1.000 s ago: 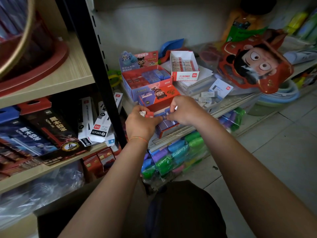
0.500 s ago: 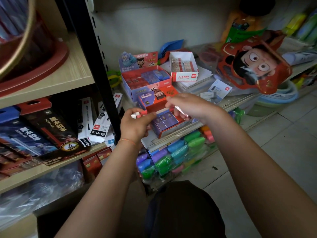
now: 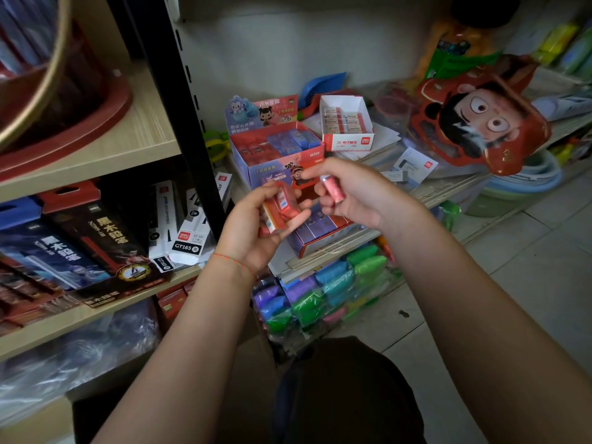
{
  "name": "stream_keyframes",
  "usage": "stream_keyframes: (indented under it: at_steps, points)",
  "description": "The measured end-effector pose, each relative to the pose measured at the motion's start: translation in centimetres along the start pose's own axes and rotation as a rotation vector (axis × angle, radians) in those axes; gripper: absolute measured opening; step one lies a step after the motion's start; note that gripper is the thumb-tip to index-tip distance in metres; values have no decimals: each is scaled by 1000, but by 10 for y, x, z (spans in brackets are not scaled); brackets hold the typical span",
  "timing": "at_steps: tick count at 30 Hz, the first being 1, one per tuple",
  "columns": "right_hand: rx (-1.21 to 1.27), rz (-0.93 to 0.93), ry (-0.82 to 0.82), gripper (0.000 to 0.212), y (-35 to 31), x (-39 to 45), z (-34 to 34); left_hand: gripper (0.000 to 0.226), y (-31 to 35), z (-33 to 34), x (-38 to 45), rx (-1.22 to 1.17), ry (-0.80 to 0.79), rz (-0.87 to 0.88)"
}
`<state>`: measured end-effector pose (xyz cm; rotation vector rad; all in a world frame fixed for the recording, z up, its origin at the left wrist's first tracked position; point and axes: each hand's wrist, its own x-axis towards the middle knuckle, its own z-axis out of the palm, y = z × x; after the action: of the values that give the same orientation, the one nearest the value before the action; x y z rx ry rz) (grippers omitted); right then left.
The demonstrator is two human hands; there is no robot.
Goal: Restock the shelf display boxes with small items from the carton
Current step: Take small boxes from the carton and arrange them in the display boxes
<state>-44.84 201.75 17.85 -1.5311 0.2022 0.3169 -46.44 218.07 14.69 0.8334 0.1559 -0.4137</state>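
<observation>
At mid-frame, the left hand [image 3: 256,232] is gripping a few small red boxed items [image 3: 282,206]; the right hand [image 3: 355,193] is pinching one pink item [image 3: 333,191]. Both are hovering over the open display box [image 3: 320,232]. Best to be slotting it squarely into a gap.

White box [image 3: 347,129] right of display box [image 3: 275,149]

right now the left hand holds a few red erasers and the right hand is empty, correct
Not quite. The left hand does hold a few red erasers, but the right hand is not empty: the head view shows it pinching a single pink eraser above the open display box.
</observation>
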Motion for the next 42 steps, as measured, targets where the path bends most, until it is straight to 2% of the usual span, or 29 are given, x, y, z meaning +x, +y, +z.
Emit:
stream_keyframes:
  at_steps: [4,6,10,14,18,21,23,25,27,32,37,42]
  points:
    - [-534,-103,15,25,1,-8,12,24,0,5,-2,56,-29,-17]
    - [-653,-139,12,32,2,-9,15,24,0,6,-2,69,-30,-29]
    - [-604,-191,-14,36,1,-8,15,20,-3,4,1,57,-5,-52]
    - [-489,-246,90,25,2,-4,10,20,-3,1,3,52,-6,-54]
    - [-340,-280,231,26,1,8,7,6,-1,-1,10,155,134,-28]
    - [-305,-316,338,29,-6,24,10,18,3,2,21,220,242,85]
    - [-341,-374,408,28,-15,41,16,30,8,7,25,268,291,141]
    - [-359,-447,424,25,-27,58,26,41,12,11,28,297,285,163]
    - [-481,-504,442,24,-36,80,35,50,15,13,33,300,263,174]
    - [-705,-496,463,12,-47,122,51,64,19,9,45,262,226,150]
    - [-892,-491,507,10,-49,145,56,63,20,4,54,256,214,165]
    - [-1095,-477,437,9,-39,162,61,40,18,-1,60,180,206,182]
